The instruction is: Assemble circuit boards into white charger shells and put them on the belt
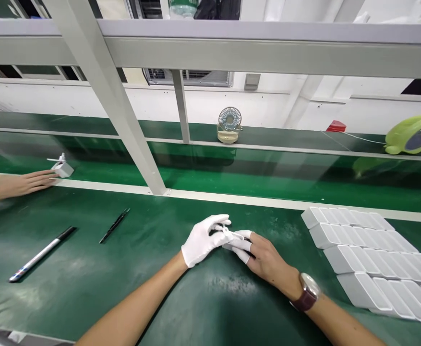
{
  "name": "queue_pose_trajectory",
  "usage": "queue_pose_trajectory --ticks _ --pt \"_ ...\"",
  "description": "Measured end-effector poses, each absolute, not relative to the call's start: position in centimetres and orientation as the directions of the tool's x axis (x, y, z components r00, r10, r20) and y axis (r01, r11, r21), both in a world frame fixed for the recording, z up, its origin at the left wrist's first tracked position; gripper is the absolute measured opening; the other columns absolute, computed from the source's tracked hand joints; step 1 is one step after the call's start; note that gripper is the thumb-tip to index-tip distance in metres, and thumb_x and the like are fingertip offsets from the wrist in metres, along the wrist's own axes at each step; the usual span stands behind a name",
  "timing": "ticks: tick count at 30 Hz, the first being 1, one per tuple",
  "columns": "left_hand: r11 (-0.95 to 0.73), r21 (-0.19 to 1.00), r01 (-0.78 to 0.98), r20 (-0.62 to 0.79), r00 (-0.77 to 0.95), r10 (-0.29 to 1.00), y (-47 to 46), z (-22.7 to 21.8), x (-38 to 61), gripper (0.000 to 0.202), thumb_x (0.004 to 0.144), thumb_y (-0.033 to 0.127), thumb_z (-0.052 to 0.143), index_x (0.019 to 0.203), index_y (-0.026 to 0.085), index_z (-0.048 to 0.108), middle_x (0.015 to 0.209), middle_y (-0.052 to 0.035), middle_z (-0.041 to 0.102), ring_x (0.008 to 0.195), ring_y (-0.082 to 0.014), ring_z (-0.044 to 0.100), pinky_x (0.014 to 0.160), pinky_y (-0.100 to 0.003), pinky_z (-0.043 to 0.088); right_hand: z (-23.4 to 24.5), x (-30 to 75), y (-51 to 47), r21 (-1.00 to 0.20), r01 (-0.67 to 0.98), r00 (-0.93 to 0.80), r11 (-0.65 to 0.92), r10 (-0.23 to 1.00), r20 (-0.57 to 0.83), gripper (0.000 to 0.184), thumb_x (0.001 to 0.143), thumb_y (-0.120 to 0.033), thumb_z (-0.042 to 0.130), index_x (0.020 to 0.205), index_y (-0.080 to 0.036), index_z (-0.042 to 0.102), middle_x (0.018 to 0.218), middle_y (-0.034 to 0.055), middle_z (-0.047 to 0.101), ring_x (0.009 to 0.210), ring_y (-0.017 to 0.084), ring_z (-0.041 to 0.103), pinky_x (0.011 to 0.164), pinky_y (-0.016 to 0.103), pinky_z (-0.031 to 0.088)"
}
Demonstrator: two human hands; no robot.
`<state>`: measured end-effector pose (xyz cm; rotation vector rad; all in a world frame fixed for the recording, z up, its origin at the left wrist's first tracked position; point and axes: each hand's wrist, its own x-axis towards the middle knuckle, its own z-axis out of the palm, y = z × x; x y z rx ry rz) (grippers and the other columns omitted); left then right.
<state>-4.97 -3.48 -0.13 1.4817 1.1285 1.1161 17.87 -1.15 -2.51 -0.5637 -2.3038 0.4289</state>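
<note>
My left hand (203, 239), in a white glove, and my right hand (264, 257), bare but with white finger cots and a wristwatch, meet over the green mat (131, 283) in the middle. Together they pinch a small white part (231, 235) between the fingertips; its shape is too small to tell.
Rows of white plastic housings (368, 259) lie at the right. A marker pen (41, 253) and black tweezers (114, 225) lie at the left. Another person's hand (33, 182) touches a small white piece (62, 168) on the conveyor belt (268, 168). A small fan (229, 125) stands behind.
</note>
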Motion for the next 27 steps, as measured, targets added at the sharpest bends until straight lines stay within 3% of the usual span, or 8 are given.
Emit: queue_pose_trajectory --ticks 4,9,13,21,27 --pt "-0.119 0.955 0.274 0.076 0.160 0.984 -3.72 0.35 -4.29 0.043 0.082 0.040 0.075 0.117 0.017 0.068 0.114 -0.0107 0.070 0.102 -0.0246 0.067 0.093 -0.039 0.054 -3.73 17.90 -1.33 -0.460 0.286 -0.645 0.841 0.524 0.557 0.041 0.099 -0.017 0.057 0.138 -0.030 0.058 0.120 0.0104 0.065 0.109 0.023 0.067 0.091 0.040 0.061" --pt "-0.046 0.981 0.186 0.017 0.150 0.989 -3.45 -0.05 -4.43 0.036 0.085 0.042 0.073 0.107 0.014 0.068 0.099 -0.0094 0.071 0.090 -0.0209 0.067 0.084 -0.036 0.056 -3.91 18.20 -1.70 -0.509 0.302 -0.573 0.806 0.581 0.578 0.044 0.099 -0.020 0.058 0.142 -0.029 0.051 0.135 0.0116 0.059 0.116 0.023 0.065 0.096 0.040 0.059" --pt "-0.008 0.989 0.145 -0.014 0.152 0.988 -3.24 -0.09 -4.44 0.034 0.084 0.042 0.075 0.104 0.014 0.068 0.099 -0.0090 0.071 0.090 -0.0207 0.067 0.084 -0.035 0.055 -3.62 18.40 -1.71 -0.586 0.290 -0.557 0.756 0.632 0.539 0.046 0.098 -0.025 0.060 0.142 -0.024 0.047 0.129 0.0118 0.062 0.118 0.023 0.064 0.098 0.039 0.058" --pt "0.064 0.993 0.098 -0.080 0.165 0.983 -3.23 0.39 -4.22 0.031 0.086 0.042 0.073 0.100 0.015 0.067 0.094 -0.0057 0.068 0.082 -0.0157 0.061 0.074 -0.028 0.048 -2.97 17.90 -1.47 -0.519 0.356 -0.662 0.777 0.602 0.447 0.036 0.101 -0.028 0.054 0.137 -0.027 0.055 0.115 0.0096 0.063 0.099 0.022 0.066 0.086 0.039 0.060" --pt "0.075 0.994 0.079 -0.088 0.182 0.979 -3.25 0.32 -4.23 0.030 0.086 0.041 0.073 0.100 0.015 0.067 0.093 -0.0055 0.068 0.084 -0.0165 0.061 0.077 -0.029 0.048 -3.50 18.44 -1.90 -0.468 0.361 -0.657 0.807 0.576 0.486 0.047 0.101 -0.024 0.055 0.146 -0.030 0.046 0.131 0.0117 0.058 0.111 0.024 0.064 0.093 0.040 0.058"
